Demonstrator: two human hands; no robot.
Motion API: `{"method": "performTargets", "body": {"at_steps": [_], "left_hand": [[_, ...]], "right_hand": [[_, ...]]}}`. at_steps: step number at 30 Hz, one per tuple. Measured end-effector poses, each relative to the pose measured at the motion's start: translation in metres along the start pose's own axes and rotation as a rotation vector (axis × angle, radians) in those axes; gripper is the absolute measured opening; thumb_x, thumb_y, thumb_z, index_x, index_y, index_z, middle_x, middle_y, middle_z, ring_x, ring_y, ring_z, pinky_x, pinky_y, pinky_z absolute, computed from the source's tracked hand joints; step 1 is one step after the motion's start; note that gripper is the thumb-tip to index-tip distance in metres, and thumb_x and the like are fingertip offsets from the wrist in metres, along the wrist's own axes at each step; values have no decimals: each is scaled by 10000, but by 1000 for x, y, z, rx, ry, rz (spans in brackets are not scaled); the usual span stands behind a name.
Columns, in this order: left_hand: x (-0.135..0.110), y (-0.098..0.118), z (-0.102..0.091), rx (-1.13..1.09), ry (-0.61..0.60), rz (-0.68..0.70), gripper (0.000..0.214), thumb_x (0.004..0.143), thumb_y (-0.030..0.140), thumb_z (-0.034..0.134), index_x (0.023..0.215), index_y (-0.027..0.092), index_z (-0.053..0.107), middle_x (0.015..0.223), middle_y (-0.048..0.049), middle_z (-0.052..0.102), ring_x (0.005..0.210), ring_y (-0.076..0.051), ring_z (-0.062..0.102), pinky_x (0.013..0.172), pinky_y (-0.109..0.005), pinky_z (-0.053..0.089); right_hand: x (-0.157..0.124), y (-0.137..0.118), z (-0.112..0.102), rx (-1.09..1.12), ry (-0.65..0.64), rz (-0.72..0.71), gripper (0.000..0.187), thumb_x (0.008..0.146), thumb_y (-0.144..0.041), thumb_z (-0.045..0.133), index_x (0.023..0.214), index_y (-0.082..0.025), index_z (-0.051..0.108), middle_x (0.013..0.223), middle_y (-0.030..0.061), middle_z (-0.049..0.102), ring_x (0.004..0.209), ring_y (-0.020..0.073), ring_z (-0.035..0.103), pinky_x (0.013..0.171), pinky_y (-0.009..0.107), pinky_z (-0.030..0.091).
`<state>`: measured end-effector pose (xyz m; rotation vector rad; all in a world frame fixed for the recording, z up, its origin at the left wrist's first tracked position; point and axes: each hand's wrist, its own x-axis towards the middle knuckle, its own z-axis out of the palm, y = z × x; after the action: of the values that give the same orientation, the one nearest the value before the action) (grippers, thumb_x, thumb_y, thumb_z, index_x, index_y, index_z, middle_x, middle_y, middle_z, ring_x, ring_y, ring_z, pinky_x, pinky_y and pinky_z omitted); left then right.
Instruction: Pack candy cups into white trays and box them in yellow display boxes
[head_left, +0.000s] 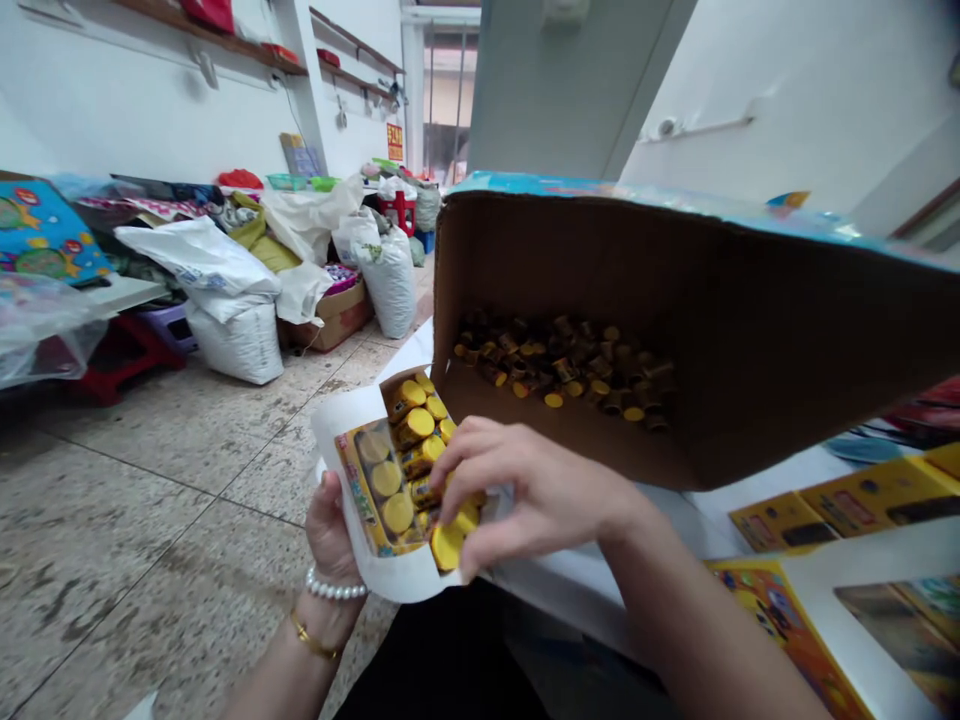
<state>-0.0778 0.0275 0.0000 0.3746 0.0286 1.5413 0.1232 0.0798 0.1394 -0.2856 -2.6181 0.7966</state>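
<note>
My left hand [334, 530], with a pearl bracelet and a gold bangle at the wrist, grips a small windowed carton [377, 500] on a white card from its left side. The carton is tilted, its open side facing right and filled with rows of small yellow-lidded tubs [416, 427]. Some lids show through its clear window. Over the near end of the carton, my right hand [502, 490] has its fingers bent around a yellow-lidded tub [448, 547]; its thumb is at the near edge. The fingers partly hide the tubs under them.
Just beyond my hands, a large cardboard box [570, 240] lies with its opening towards me, with many loose tubs [562, 365] inside. Yellow cartons [862, 500] stand at right. White sacks [232, 310] and a red stool [112, 355] line the left side above the speckled floor [150, 520].
</note>
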Motion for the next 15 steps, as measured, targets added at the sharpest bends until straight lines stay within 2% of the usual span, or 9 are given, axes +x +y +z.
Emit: {"method": "performTargets", "body": {"at_steps": [2,4,5,6,7,8,11,13,15], "left_hand": [[3,-2,1,-1,14,-62,503,873,481,572,1300,220,627,1310,-95,676,1265,-346,573,1138,-562,343],[4,-4,2,10,34,-73,526,868,527,554,1297,230,626,1340,-108,655,1361,-370,467,1155,-605,276],[4,-5,3,19,40,-67,521,868,536,547,1285,236,633,1362,-109,639,1395,-376,418,1160,-617,251],[4,-6,3,30,45,-58,516,868,542,540,1275,241,638,1392,-107,616,1419,-379,378,1163,-622,234],[4,-6,4,44,49,-52,514,868,545,534,1272,244,639,1423,-103,590,1434,-380,348,1166,-621,224],[4,-7,5,60,54,-51,524,866,552,531,1277,245,634,1447,-98,567,1443,-381,329,1169,-614,222],[4,-8,8,117,86,-35,562,876,587,500,1304,240,612,1427,-89,586,1445,-365,327,1163,-566,264],[3,-9,10,145,131,-14,546,909,595,447,1295,250,620,1348,-62,652,1430,-339,362,1149,-525,307],[3,-10,11,159,159,7,521,924,597,419,1262,272,646,1277,-32,698,1406,-323,407,1136,-502,339]], "right_hand": [[-12,24,-20,-50,167,259,303,873,-489,657,815,-199,720,896,29,731,830,169,664,768,295,512],[-31,61,-35,-296,449,652,391,895,-566,572,795,-211,701,732,28,694,716,196,656,651,318,507],[-41,83,-39,-380,535,762,385,886,-555,581,802,-196,689,712,60,681,740,241,660,664,365,508],[-51,105,-41,-433,578,853,348,855,-524,628,784,-188,676,693,83,672,758,280,663,672,407,510],[-59,126,-40,-503,571,985,309,810,-506,679,772,-199,663,682,82,666,766,301,670,678,430,515],[-67,144,-39,-532,563,1056,259,779,-456,715,782,-204,656,685,87,667,779,321,676,689,455,517],[-76,172,-35,-540,552,1137,163,712,-285,765,787,-212,640,674,83,661,778,338,685,717,483,519],[-71,165,-38,-512,594,1095,167,717,-234,747,844,-194,646,686,93,660,790,346,683,738,498,515],[-58,140,-43,-477,642,1014,247,748,-266,727,968,-185,649,761,92,682,815,324,685,750,474,524]]}}
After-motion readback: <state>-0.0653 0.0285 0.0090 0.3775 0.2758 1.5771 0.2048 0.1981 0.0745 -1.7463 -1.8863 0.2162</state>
